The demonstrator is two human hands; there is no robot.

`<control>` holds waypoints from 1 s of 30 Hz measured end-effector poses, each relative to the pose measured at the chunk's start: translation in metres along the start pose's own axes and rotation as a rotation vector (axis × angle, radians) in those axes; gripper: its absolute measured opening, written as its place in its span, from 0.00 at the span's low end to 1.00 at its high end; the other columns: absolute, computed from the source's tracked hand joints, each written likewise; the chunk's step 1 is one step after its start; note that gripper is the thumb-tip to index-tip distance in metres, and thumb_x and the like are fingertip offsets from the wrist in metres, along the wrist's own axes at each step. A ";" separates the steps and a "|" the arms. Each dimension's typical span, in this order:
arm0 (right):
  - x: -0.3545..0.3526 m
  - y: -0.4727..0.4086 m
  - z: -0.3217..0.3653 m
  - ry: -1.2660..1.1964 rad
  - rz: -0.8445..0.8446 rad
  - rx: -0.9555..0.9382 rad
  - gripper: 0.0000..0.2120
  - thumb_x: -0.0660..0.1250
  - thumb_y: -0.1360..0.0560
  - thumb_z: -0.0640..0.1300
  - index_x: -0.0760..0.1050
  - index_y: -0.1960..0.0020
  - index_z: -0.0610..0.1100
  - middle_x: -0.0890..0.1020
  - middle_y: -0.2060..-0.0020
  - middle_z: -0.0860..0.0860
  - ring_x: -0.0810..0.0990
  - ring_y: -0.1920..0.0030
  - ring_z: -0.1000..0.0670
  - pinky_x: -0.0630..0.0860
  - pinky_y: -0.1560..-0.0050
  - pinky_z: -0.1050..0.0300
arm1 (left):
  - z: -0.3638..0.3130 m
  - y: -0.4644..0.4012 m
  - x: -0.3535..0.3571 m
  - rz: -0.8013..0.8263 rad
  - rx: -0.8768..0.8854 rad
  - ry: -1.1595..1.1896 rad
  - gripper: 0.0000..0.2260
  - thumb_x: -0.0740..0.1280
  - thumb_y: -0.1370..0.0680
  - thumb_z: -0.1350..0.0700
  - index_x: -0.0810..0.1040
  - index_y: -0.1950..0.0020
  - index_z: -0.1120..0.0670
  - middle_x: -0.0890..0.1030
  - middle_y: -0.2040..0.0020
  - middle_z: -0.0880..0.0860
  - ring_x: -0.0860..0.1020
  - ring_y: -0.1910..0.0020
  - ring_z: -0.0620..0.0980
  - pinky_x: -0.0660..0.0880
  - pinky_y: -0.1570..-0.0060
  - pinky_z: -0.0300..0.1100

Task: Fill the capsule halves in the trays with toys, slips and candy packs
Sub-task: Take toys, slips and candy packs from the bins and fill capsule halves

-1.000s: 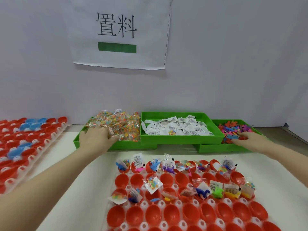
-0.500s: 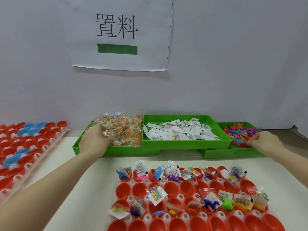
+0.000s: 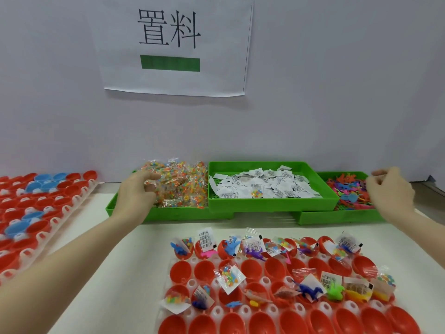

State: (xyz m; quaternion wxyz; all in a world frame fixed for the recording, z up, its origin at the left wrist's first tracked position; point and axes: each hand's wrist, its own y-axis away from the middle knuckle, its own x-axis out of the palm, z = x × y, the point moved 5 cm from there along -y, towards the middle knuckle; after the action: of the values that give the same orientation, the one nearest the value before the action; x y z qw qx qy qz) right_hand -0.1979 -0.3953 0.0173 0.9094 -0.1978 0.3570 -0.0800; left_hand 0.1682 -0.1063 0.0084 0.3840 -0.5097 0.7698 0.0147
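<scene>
Near tray: top row filled, middle rows partly, bottom row of capsule halves empty; left hand gripped candy packs, right hand curled over toys, pinch unclear

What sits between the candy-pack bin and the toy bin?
Head view: the green plastic bin of white paper slips, raised over both neighbours.

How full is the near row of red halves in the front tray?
Empty. The near row shows only bare red bowls; packs, slips and toys sit in rows farther back.
</scene>
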 end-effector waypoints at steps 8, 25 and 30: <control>0.029 0.028 0.096 -0.057 0.333 -0.365 0.11 0.58 0.23 0.46 0.76 0.55 0.42 0.73 0.69 0.51 0.70 0.62 0.47 0.64 0.62 0.55 | -0.011 0.005 -0.004 -0.031 0.140 -0.216 0.09 0.67 0.24 0.56 0.82 0.46 0.55 0.82 0.47 0.55 0.77 0.47 0.56 0.71 0.49 0.46; 0.062 0.057 0.124 0.367 0.349 -0.544 0.12 0.62 0.24 0.53 0.80 0.50 0.47 0.79 0.61 0.50 0.75 0.61 0.49 0.67 0.60 0.58 | -0.020 0.007 -0.014 -0.125 -0.041 0.179 0.13 0.56 0.20 0.63 0.69 0.35 0.62 0.74 0.42 0.61 0.74 0.45 0.56 0.69 0.48 0.42; 0.052 0.055 0.129 0.342 0.214 -0.584 0.15 0.61 0.24 0.56 0.78 0.53 0.45 0.78 0.65 0.52 0.75 0.61 0.47 0.67 0.60 0.57 | -0.011 0.011 -0.006 -0.044 -0.307 0.434 0.11 0.56 0.19 0.61 0.74 0.40 0.59 0.77 0.58 0.52 0.75 0.57 0.51 0.70 0.58 0.42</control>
State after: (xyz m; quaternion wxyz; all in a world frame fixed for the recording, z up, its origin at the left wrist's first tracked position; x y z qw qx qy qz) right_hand -0.0720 -0.3212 0.0479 0.7447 -0.3946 0.5307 0.0893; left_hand 0.1543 -0.1008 0.0163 0.1284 -0.5699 0.8115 0.0136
